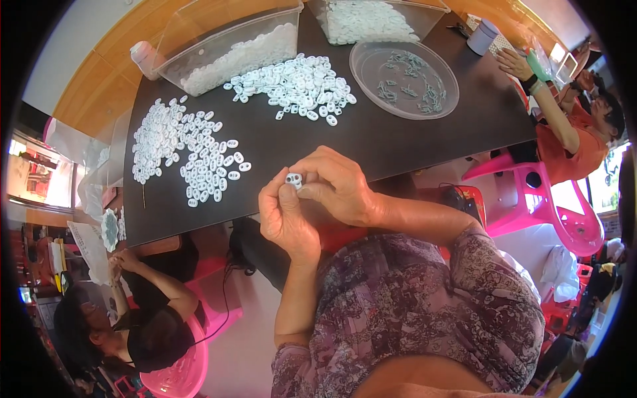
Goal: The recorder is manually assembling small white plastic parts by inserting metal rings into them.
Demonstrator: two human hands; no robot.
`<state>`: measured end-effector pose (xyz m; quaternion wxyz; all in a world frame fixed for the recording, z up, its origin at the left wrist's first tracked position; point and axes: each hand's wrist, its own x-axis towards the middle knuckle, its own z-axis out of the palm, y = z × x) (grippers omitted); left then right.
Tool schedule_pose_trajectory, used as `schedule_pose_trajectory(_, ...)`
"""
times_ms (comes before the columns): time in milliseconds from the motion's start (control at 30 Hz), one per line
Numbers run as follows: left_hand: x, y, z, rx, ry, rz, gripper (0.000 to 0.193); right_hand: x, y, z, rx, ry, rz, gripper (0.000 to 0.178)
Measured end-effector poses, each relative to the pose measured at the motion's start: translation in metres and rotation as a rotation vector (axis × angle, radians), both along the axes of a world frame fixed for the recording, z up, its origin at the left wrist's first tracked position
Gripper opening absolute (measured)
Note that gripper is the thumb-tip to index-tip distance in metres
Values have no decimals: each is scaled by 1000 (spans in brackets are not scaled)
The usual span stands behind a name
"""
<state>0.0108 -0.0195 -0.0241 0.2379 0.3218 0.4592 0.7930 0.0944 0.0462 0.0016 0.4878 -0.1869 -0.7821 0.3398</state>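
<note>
My left hand (290,224) and my right hand (340,184) meet in front of the table's near edge. Pinched between their fingertips is a small white plastic piece (294,178) with two dark round holes. My fingers cover its lower part. Both thumbs press in close beneath it. Similar white oval two-hole pieces lie on the dark table in a left heap (156,136), a looser group (211,166) beside it, and a middle heap (298,85). A round shallow clear tray (371,63) to the right holds small grey-green parts (432,96).
Clear bins (199,30) of white pieces stand at the back, near a white bottle (144,60) and a grey-lilac tub (482,38). One person in dark clothes (156,338) sits at left, another in orange (567,149) at right. A pink chair (531,199) stands at right.
</note>
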Motion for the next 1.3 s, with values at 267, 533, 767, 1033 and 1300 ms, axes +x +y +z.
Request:
schedule_pose_trajectory(267,6,-3,7,51,-81,-41,20,2,-2,1,77,30,-17,29)
schedule_pose_trajectory(533,13,0,2,63,52,18,21,3,-2,-4,118,90,-24,27)
schedule_pose_trajectory(767,14,3,-9,-9,119,87,22,2,3,-5,289,107,-61,35)
schedule_pose_trajectory(1033,11,4,0,82,220,121,27,-4,-7,-6,202,145,-83,30)
schedule_pose_trajectory(1300,10,4,-10,70,295,183,26,-5,-8,-13,231,174,-80,30)
